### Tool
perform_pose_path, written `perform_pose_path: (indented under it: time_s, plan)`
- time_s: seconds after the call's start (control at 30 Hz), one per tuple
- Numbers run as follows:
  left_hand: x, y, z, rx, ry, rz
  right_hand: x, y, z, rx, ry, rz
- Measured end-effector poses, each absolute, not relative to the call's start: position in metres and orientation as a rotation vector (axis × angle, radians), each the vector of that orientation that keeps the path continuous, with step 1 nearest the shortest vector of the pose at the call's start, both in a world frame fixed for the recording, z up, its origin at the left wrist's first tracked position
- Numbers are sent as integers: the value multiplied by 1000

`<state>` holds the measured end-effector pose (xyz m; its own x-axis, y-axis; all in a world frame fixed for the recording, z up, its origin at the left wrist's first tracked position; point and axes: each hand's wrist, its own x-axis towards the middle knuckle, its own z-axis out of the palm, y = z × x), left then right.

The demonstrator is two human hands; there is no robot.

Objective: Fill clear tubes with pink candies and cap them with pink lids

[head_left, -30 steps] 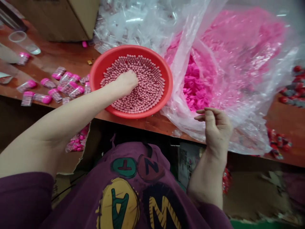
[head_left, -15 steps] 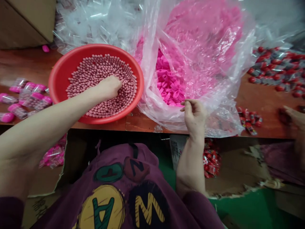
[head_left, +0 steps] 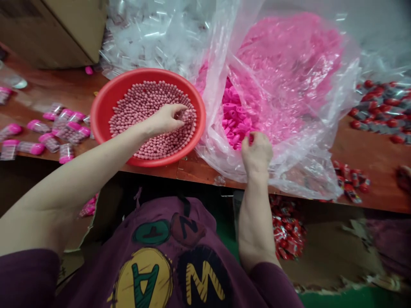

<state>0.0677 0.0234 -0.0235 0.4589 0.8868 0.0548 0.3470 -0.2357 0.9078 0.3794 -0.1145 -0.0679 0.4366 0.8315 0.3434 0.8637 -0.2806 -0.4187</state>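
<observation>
over pink beads [head_left: 147, 102] in the red basin [head_left: 101, 113], the left hand [head_left: 167, 119] reaches out, its grip parted between thumb and fingers. farther right, the right hand [head_left: 258, 153] curls at the plastic bag [head_left: 214, 115] of pink pieces [head_left: 233, 116], fingertips obscured, so its grip cannot be told.

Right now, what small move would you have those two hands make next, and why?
Perhaps have the right hand pinch one of the pink pieces: its fingers curl close to them at the plastic bag's opening. The left hand is over the beads in the red bowl, thumb and fingers parted. I can't tell whether either hand holds anything.
</observation>
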Motion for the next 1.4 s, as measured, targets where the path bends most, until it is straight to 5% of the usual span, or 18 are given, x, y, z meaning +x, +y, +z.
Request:
perform_pose_path:
  time_s: [0.17,0.37,0.5,0.8,1.1,1.4]
  plan:
    - [39,-7,-2,1461,935,725,379,-127,-32,-1881,-1388,-250]
    - [13,-46,0,1014,886,932,336,-115,-2,-1543,-1165,157]
    - [2,-56,-6,838,819,985,286,-96,-2,-1415,-1336,360]
    - [3,-56,-4,664,710,994,216,-71,4,-1391,-2043,143]
    - [5,-58,-8,673,730,1036,198,-74,-20,-1340,-1594,472]
    - [7,-59,-13,754,777,1036,209,-77,-18,-1337,-1632,314]
